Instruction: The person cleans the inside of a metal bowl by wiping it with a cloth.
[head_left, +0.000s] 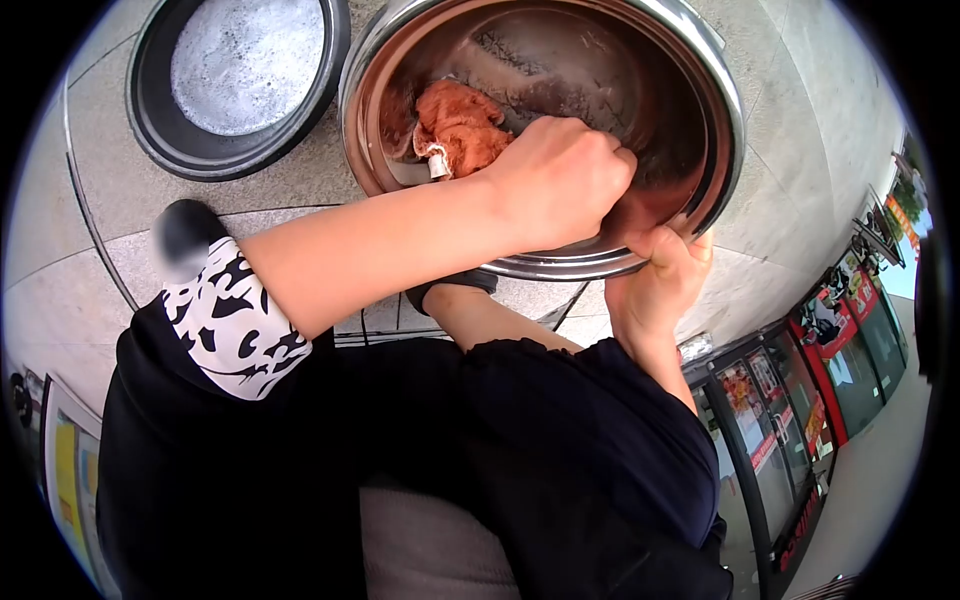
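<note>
A large shiny metal basin [560, 265] is tilted towards me, with wet marks on its brownish inner wall. Inside it, at the left, lies a crumpled orange-red cloth [462, 120] with a white tag. My left hand [570, 182] is closed in a fist over the basin's near part, just right of the cloth; whatever it may hold is hidden. At the lower right rim my right hand [660, 275] grips the basin, thumb on the inside and the other fingers mostly out of sight.
A black tub [150, 105] of foamy, greyish water stands at the upper left on the paved ground [800, 180]. My black shoes [190, 235] and dark-clothed legs are near the basin. Shop fronts [770, 410] with red signs appear at the right.
</note>
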